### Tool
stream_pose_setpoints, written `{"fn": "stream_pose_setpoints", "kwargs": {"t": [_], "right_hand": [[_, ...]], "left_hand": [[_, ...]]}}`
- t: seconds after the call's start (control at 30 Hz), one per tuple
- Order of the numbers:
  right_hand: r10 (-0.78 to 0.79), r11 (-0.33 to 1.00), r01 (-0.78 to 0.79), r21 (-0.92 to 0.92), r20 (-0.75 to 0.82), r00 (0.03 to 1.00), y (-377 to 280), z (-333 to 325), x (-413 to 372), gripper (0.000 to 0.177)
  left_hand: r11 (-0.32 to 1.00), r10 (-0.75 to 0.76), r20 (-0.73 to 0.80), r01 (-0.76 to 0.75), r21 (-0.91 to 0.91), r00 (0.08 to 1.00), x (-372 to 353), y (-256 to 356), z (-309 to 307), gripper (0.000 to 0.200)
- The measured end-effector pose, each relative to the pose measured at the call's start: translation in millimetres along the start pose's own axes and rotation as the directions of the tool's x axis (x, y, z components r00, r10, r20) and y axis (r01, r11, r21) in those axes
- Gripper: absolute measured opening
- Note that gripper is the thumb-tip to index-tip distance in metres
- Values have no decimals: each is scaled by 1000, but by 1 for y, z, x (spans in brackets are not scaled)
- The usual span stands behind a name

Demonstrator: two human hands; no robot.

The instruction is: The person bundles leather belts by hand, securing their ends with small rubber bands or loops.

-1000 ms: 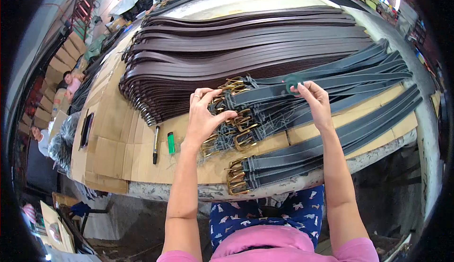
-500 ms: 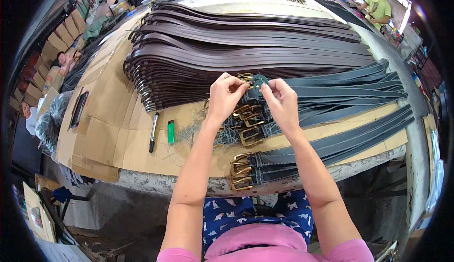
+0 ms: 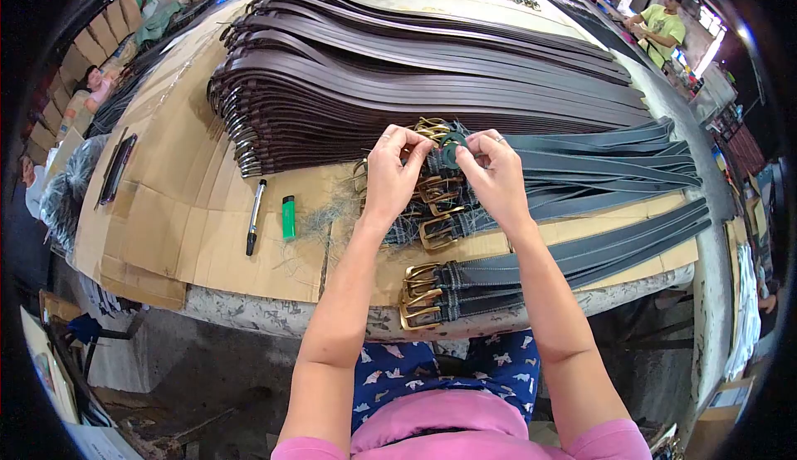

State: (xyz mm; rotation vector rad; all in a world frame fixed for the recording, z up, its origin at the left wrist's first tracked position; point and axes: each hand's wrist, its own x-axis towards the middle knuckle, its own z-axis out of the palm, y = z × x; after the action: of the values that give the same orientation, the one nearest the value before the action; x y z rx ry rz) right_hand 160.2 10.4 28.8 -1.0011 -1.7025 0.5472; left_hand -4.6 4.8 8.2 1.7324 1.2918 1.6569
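Left hand point(image 3: 397, 173) and right hand point(image 3: 496, 176) are meeting over the middle of the desk point(image 3: 249, 315). Each grip is pinching, fingertips clamped together, one side of a small dark loop point(image 3: 453, 151). The loop is hanging between the two hands, just above the brass buckles point(image 3: 436, 232) of the grey belts point(image 3: 598, 165), which are fanning out to the right. Brown belts point(image 3: 398, 78) are lying in a broad overlapping stack on the far side, touching the grey ones. Cardboard point(image 3: 174, 219) is covering the desk top on the left. A marker point(image 3: 254, 216) and a green lighter point(image 3: 288, 217) are resting on it side by side, just left of a tuft of loose threads point(image 3: 320, 223). A ring is showing on the right hand. At the far right a person in a green shirt point(image 3: 660, 24) is standing, well apart from the hands.
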Motion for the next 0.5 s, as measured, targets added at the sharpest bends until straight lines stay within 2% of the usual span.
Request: {"fn": "stream_pose_setpoints", "kwargs": {"t": [0.27, 0.37, 0.5], "right_hand": [[-26, 998, 27, -52, 8, 1000, -1, 2, 1, 18], [-40, 997, 40, -59, 12, 999, -2, 1, 0, 19], [28, 999, -28, -16, -2, 1000, -5, 1, 1, 18]], "left_hand": [[998, 57, -28, -57, 4, 998, 0, -1, 2, 11], [1000, 5, -8, -5, -7, 1000, -1, -1, 2, 11], [999, -22, -30, 21, -32, 999, -1, -3, -3, 9]]}}
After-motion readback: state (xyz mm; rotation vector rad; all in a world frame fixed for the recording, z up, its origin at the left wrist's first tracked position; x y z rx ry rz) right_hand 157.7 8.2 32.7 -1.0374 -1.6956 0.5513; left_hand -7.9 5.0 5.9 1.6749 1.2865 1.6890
